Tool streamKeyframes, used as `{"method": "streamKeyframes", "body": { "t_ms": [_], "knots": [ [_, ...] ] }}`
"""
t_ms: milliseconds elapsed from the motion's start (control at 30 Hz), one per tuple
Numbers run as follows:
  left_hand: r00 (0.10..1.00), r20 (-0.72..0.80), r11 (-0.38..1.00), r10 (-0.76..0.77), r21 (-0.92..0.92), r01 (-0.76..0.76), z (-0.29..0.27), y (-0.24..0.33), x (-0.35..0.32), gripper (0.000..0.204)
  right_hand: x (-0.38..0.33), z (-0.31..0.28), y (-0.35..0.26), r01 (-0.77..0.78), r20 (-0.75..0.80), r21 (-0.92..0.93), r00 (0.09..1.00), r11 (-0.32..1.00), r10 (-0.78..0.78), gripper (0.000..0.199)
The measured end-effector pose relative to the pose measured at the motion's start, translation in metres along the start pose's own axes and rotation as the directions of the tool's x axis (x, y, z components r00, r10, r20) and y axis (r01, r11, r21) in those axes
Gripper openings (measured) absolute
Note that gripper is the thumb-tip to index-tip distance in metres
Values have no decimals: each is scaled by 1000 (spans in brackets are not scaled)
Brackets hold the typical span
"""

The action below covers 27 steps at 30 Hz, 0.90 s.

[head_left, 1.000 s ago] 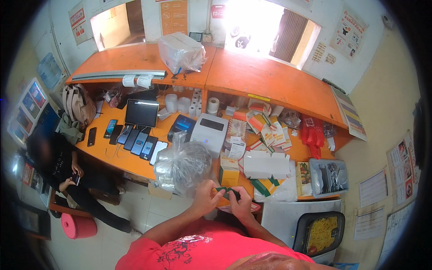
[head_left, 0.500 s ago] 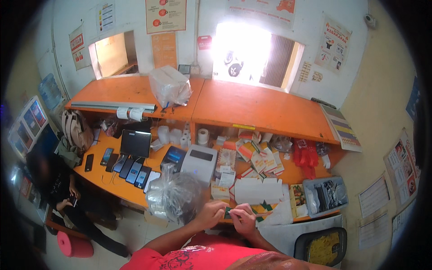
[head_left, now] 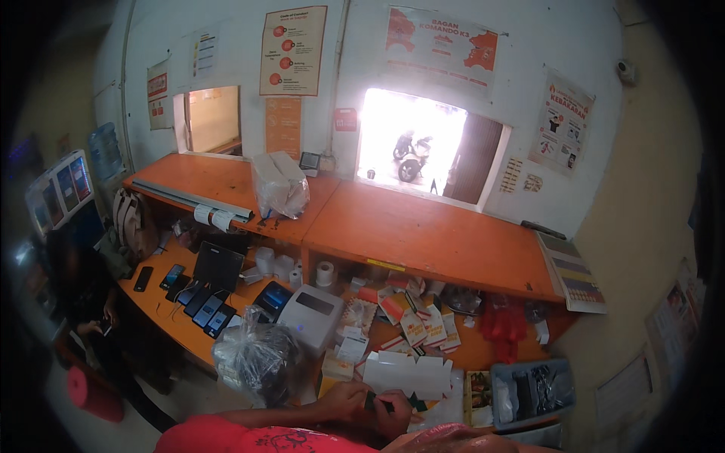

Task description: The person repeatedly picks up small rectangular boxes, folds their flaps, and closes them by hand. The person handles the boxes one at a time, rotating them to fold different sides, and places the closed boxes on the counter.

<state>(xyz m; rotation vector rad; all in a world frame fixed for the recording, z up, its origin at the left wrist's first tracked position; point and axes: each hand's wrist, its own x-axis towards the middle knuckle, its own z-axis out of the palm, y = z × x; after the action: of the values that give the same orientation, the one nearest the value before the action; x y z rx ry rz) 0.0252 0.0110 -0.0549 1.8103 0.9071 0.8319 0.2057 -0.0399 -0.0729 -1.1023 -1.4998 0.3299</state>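
My left hand [head_left: 343, 399] and my right hand [head_left: 395, 411] are close together at the near edge of the desk. Both have their fingers closed on a small dark green piece [head_left: 370, 402], partly hidden by the fingers; its kind cannot be made out. Just beyond them lies an unfolded white cardboard sheet [head_left: 408, 376]. More green and white pieces show beside my right hand. Left of my hands stands a knotted clear plastic bag [head_left: 257, 359] with contents that are hard to tell.
Several phones [head_left: 202, 306], a black monitor [head_left: 217, 266] and a grey-white printer [head_left: 310, 313] stand at left. Small printed cartons [head_left: 423, 325] lie beyond the sheet. A blue-grey basket [head_left: 533, 389] sits at right. Above runs an orange shelf [head_left: 430, 234]. A seated person [head_left: 83, 294] holds a phone.
The view has tilted upward, so the desk and my hands sit lower in the picture. My hands still pinch the green piece between them.
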Motion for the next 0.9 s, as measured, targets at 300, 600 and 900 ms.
{"method": "streamKeyframes", "body": {
  "t_ms": [300,600,900],
  "knots": [
    [987,11,964,160,214,-159,2,8,14,27,29,-27,-4,-247,224,67,948,967,227,13],
    [985,114,990,131,45,-137,-30,33,8,22,49,-21,-40,-367,330,109,890,924,315,15],
    [797,-185,812,575,250,-527,-50,44,-30,49,31,-16,-7,-828,883,211,390,520,263,24]
  ]
}}
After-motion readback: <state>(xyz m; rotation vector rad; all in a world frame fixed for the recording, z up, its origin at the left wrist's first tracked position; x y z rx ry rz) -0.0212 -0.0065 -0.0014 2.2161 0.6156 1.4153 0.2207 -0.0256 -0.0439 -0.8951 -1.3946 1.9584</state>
